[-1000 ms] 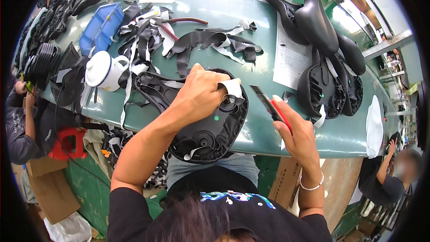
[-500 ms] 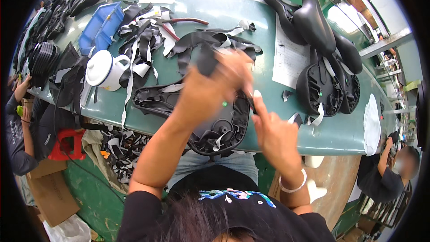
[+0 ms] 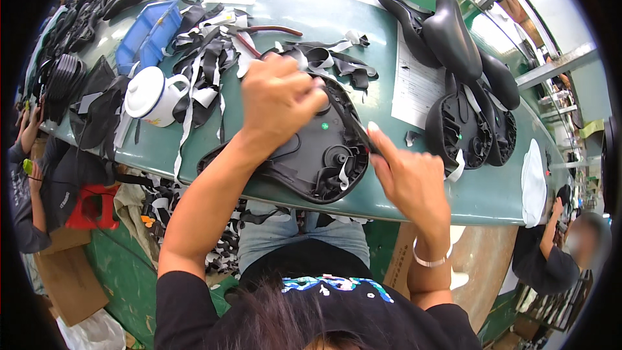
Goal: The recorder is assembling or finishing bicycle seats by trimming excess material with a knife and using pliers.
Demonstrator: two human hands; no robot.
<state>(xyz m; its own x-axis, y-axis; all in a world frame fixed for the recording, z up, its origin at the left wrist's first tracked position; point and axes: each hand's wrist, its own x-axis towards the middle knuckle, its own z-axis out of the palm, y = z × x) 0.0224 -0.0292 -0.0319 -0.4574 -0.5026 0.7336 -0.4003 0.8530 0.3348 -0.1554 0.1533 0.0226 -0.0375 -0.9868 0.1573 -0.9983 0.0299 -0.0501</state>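
A black bicycle saddle (image 3: 301,152) lies underside up on the green table, showing its hollow plastic base, a round socket and a small green dot. My left hand (image 3: 278,100) is curled into a fist over the saddle's far left side; what its fingers grip is hidden. At the saddle's right rim, my right hand (image 3: 414,178) is closed around a slim dark tool, mostly hidden, with the index finger stretched along it. A dark strip-like edge (image 3: 350,113) runs along the rim between the hands. A loose pale flap (image 3: 343,175) shows inside the near end.
Black and white offcuts (image 3: 201,65) are heaped beyond my left hand, with red-handled pliers (image 3: 275,29). A white lidded mug (image 3: 152,97) and blue bin (image 3: 149,35) stand left. More saddles (image 3: 453,45) lie on a paper sheet (image 3: 411,91) at right. Co-workers are at both sides.
The saddle has turned and moved up and away from my lap. My left hand has drawn left and is no longer blurred. My right hand has shifted slightly right, still at the rim.
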